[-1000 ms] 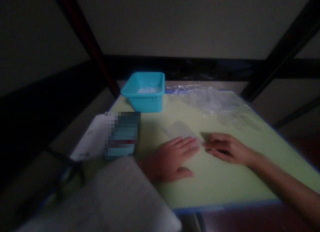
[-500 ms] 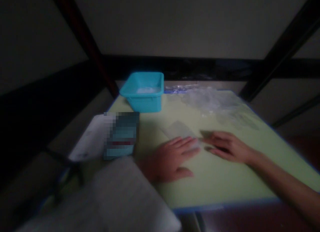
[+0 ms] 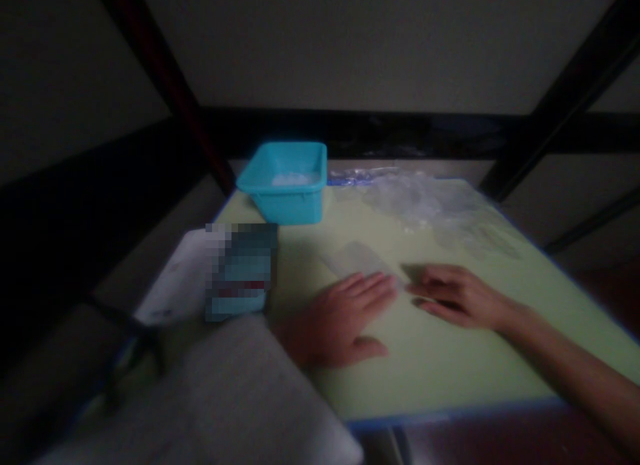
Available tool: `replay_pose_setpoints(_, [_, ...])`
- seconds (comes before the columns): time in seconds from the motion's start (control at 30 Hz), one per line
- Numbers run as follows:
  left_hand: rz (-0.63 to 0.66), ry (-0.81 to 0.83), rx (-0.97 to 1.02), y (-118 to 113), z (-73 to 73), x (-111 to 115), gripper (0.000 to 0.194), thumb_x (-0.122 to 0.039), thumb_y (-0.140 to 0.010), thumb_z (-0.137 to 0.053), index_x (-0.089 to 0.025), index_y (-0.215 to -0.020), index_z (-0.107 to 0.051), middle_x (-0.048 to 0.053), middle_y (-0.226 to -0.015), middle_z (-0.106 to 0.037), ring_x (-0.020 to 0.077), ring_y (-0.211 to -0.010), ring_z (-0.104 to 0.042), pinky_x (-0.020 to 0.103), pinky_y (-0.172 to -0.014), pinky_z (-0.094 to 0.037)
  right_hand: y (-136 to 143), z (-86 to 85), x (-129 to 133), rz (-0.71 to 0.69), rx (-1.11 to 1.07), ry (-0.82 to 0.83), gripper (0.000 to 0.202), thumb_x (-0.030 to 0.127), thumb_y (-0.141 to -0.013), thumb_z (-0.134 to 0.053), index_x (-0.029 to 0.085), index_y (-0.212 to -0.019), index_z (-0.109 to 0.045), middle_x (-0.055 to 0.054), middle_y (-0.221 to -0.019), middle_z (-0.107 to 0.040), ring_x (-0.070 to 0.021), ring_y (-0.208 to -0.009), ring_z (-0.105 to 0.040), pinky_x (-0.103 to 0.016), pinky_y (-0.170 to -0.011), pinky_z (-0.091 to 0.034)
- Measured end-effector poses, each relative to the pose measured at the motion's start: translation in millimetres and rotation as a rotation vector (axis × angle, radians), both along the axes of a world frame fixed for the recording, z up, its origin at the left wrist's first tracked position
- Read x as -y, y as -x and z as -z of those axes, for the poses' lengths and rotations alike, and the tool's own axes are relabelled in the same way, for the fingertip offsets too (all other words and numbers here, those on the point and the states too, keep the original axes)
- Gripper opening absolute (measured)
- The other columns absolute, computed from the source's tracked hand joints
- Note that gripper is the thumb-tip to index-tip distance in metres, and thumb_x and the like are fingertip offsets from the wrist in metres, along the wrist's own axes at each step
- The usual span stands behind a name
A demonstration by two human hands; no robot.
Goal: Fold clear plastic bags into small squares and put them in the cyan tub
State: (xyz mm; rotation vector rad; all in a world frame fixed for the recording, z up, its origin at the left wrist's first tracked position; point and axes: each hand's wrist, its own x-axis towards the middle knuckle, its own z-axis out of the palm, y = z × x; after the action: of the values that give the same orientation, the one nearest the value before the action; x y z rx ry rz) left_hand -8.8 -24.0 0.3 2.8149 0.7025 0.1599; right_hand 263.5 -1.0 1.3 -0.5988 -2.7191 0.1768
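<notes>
A small translucent plastic bag (image 3: 361, 257) lies flat on the pale green tabletop (image 3: 400, 385). My left hand (image 3: 345, 318) rests palm down over its near part, fingers stretched out and thumb spread to the side. That hand hides part of the bag. My right hand (image 3: 457, 297) is on the table just right of it, fingers half bent, with a small gap between thumb and index finger. Its index fingertip is at the bag's right end; whether it touches the film is hard to tell in the dim, blurred view.
A turquoise plastic basin (image 3: 290, 205) with whitish contents stands at the back left. Crumpled clear plastic bags (image 3: 420, 201) lie at the back right. On the left are a pixelated phone-like object (image 3: 243, 271) and a white sheet-like item (image 3: 175, 275). Grey cloth (image 3: 225, 398) covers the near left.
My right index fingertip has shifted slightly toward me along the bag's right end. My left hand stays nearly still, and the camera view has moved very slightly.
</notes>
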Motion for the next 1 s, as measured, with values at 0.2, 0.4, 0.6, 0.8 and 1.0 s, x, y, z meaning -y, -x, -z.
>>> replay_pose_setpoints(0.2, [0.013, -0.005, -0.010, 2.0, 0.2, -0.1, 0.073, -0.058, -0.090, -0.038, -0.013, -0.145, -0.022, 0.009, -0.155, -0.013, 0.0214, -0.143, -0.007, 0.038, -0.118, -0.006, 0.4, 0.3, 0.0, -0.002, 0.001, -0.003, 0.030, 0.027, -0.093, -0.046, 0.013, -0.115, -0.061, -0.007, -0.080, -0.054, -0.0176, -0.072, -0.052, -0.031, -0.062, -0.043])
replay_pose_setpoints(0.4, [0.029, -0.004, -0.014, 3.4, -1.0, -0.3, 0.073, -0.058, -0.090, -0.039, -0.014, -0.146, -0.022, 0.009, -0.155, -0.013, 0.0223, -0.143, -0.007, 0.040, -0.118, -0.007, 0.2, 0.5, -0.3, 0.003, -0.006, -0.009, 0.030, 0.028, -0.094, -0.046, 0.013, -0.112, -0.064, -0.007, -0.078, -0.054, -0.0170, -0.070, -0.052, -0.030, -0.061, -0.042])
replay_pose_setpoints(0.6, [0.033, 0.015, -0.017, 3.6, -1.2, -0.3, 0.072, -0.058, -0.089, -0.041, -0.016, -0.145, -0.025, 0.010, -0.154, -0.014, 0.0248, -0.143, -0.008, 0.042, -0.117, -0.008, -0.8, -0.3, 1.1, 0.022, -0.054, -0.060, 0.033, 0.029, -0.094, -0.044, 0.012, -0.117, -0.060, -0.007, -0.080, -0.056, -0.0170, -0.071, -0.053, -0.030, -0.062, -0.043])
replay_pose_setpoints(0.8, [0.030, 0.026, -0.008, 3.1, -1.8, -0.5, 0.071, -0.057, -0.089, -0.041, -0.017, -0.145, -0.025, 0.010, -0.154, -0.014, 0.0258, -0.143, -0.008, 0.044, -0.117, -0.010, 2.6, 0.1, -0.3, 0.020, 0.069, -0.050, 0.040, 0.037, -0.095, -0.042, 0.014, -0.123, -0.057, -0.007, -0.081, -0.054, -0.0185, -0.074, -0.052, -0.032, -0.064, -0.043])
replay_pose_setpoints(1.0, [0.001, 0.004, -0.003, 7.2, -2.3, -4.8, 0.072, -0.056, -0.089, -0.044, -0.014, -0.144, -0.026, 0.011, -0.154, -0.016, 0.0239, -0.143, -0.010, 0.040, -0.117, -0.010, 1.3, 1.5, -1.0, 0.022, 0.070, -0.014, 0.038, 0.035, -0.095, -0.043, 0.014, -0.124, -0.057, -0.006, -0.081, -0.053, -0.0182, -0.074, -0.052, -0.032, -0.065, -0.044])
